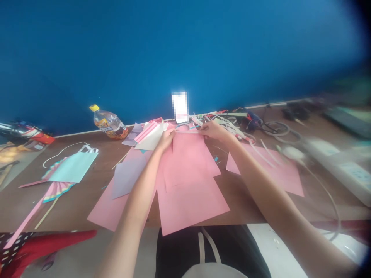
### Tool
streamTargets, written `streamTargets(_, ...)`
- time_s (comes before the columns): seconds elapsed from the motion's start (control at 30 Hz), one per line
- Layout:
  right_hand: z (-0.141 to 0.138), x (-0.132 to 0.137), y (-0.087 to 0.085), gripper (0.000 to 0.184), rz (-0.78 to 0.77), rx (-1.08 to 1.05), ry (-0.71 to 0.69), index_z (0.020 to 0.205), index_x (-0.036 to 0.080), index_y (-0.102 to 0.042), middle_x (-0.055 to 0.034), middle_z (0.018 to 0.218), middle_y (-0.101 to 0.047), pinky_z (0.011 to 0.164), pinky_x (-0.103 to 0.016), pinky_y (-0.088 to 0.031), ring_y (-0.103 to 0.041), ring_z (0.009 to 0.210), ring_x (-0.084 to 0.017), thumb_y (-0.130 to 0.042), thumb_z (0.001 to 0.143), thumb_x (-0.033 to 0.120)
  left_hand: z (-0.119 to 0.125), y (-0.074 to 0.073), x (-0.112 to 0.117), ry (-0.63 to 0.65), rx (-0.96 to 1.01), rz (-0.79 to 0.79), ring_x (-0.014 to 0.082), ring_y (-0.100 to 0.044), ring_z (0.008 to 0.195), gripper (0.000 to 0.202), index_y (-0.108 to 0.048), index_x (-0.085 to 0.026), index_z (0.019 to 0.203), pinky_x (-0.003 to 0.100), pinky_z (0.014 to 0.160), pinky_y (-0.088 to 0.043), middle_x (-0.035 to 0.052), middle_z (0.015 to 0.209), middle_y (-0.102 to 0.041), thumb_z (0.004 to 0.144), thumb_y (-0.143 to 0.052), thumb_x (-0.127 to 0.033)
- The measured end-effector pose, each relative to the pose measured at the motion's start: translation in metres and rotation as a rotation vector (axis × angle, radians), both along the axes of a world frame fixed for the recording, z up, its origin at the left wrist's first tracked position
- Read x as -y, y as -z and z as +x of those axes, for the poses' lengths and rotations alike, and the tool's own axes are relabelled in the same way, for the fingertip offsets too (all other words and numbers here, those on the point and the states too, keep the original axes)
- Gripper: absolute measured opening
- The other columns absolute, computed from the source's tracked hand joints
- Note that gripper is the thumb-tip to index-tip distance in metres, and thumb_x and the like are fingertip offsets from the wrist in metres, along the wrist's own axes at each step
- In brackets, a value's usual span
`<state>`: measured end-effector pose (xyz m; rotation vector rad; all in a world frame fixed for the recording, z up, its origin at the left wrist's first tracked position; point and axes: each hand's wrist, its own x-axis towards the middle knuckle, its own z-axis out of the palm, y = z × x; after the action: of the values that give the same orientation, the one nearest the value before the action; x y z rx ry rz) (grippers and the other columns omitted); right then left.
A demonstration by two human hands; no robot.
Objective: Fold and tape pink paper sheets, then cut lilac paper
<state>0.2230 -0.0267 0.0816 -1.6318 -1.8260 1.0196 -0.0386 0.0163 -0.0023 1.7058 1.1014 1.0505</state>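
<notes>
Head view: pink sheet [189, 156], qty 1, on desk [101, 160] dead ahead of me, far edge btwn my hands. L hand [165, 140]: fingers pinching edge's L end. R hand [213, 129]: ditto, R end. Best practice, imo: keep edge level, ends matched, press evenly from ctr outward. Count: my hands, 2; yellow-capped bottle [110, 122], 1; mint paper piece [75, 166], 1; R-side pink sheet [286, 177], 1; other pinks overlap, can't count.

The wall [185, 50] was blue, the tabletop [77, 210] brown, the held sheet [188, 156] pink, the bottle cap [94, 107] yellow; the cloth [19, 245] had white dots on black.
</notes>
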Motion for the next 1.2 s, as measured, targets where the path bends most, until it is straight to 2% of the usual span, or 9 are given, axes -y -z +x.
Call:
streamTargets(0.23, 0.002, -0.006, 0.009, 0.015, -0.053, -0.180, 0.039, 0.072, 0.014, -0.061, -0.0026, 0.060, -0.067, 0.059, -0.021, -0.048, -0.062, 0.057, -0.012, -0.062, 0.086, 0.011, -0.001, 0.001, 0.000, 0.014, 0.028, -0.023, 0.0275, -0.060, 0.116, 0.056, -0.069, -0.015, 0.117, 0.039, 0.103, -0.043, 0.0117, 0.119, -0.070, 0.087, -0.054, -0.061)
streamTargets(0.4, 0.002, -0.009, 0.013, 0.016, -0.083, -0.182, 0.061, 0.072, 0.016, -0.058, -0.0053, 0.066, -0.071, 0.057, -0.021, -0.048, -0.066, 0.062, -0.014, -0.063, 0.086, 0.012, -0.001, 0.003, -0.001, -0.022, 0.038, -0.031, 0.0279, -0.058, 0.119, 0.055, -0.068, -0.015, 0.118, 0.039, 0.103, -0.042, 0.0121, 0.120, -0.069, 0.088, -0.055, -0.059)
streamTargets(0.57, 0.005, -0.011, 0.017, 0.009, -0.008, -0.078, 0.085, 0.074, 0.016, -0.061, -0.0025, 0.062, -0.067, 0.051, -0.019, -0.041, -0.060, 0.056, -0.011, -0.064, 0.083, 0.016, -0.001, 0.002, -0.001, 0.000, 0.032, -0.028, 0.0276, -0.060, 0.116, 0.051, -0.069, -0.017, 0.117, 0.038, 0.101, -0.044, 0.0105, 0.117, -0.070, 0.088, -0.054, -0.057)
streamTargets(0.7, 0.007, -0.012, 0.018, 0.006, 0.062, -0.042, 0.082, 0.074, 0.015, -0.066, -0.0016, 0.069, -0.065, 0.056, -0.020, -0.041, -0.055, 0.061, -0.011, -0.066, 0.079, 0.019, 0.000, -0.001, 0.001, 0.001, 0.019, -0.027, 0.0274, -0.061, 0.115, 0.052, -0.068, -0.017, 0.117, 0.038, 0.098, -0.046, 0.0105, 0.117, -0.069, 0.089, -0.053, -0.058)
streamTargets(0.87, 0.005, -0.005, 0.011, 0.006, 0.016, -0.030, 0.077, 0.072, 0.014, -0.067, -0.0020, 0.071, -0.065, 0.063, -0.021, -0.043, -0.056, 0.066, -0.011, -0.065, 0.077, 0.018, 0.001, -0.004, 0.003, -0.019, -0.015, 0.007, 0.0275, -0.056, 0.122, 0.050, -0.070, -0.018, 0.114, 0.038, 0.102, -0.043, 0.0102, 0.122, -0.067, 0.089, -0.052, -0.058)
streamTargets(1.0, 0.006, -0.007, 0.015, 0.006, -0.011, -0.105, 0.064, 0.072, 0.014, -0.066, -0.0029, 0.071, -0.065, 0.063, -0.022, -0.044, -0.057, 0.066, -0.012, -0.065, 0.077, 0.016, 0.000, -0.003, 0.003, -0.035, -0.002, 0.012, 0.0277, -0.054, 0.125, 0.049, -0.070, -0.018, 0.113, 0.039, 0.105, -0.041, 0.0101, 0.125, -0.066, 0.089, -0.052, -0.057)
streamTargets(1.1, 0.008, -0.013, 0.022, 0.006, 0.059, -0.158, 0.071, 0.073, 0.013, -0.068, -0.0024, 0.071, -0.064, 0.062, -0.021, -0.043, -0.055, 0.065, -0.011, -0.067, 0.075, 0.019, 0.000, -0.003, 0.003, -0.031, 0.013, 0.015, 0.0278, -0.055, 0.123, 0.049, -0.070, -0.018, 0.112, 0.039, 0.104, -0.041, 0.0105, 0.123, -0.067, 0.089, -0.052, -0.057)
streamTargets(1.2, 0.008, -0.017, 0.023, 0.010, 0.154, -0.111, 0.111, 0.074, 0.014, -0.069, -0.0001, 0.069, -0.061, 0.059, -0.022, -0.039, -0.049, 0.061, -0.010, -0.069, 0.074, 0.024, 0.001, -0.003, 0.001, -0.021, -0.010, 0.017, 0.0274, -0.057, 0.120, 0.050, -0.069, -0.017, 0.113, 0.038, 0.102, -0.043, 0.0106, 0.123, -0.067, 0.089, -0.053, -0.058)
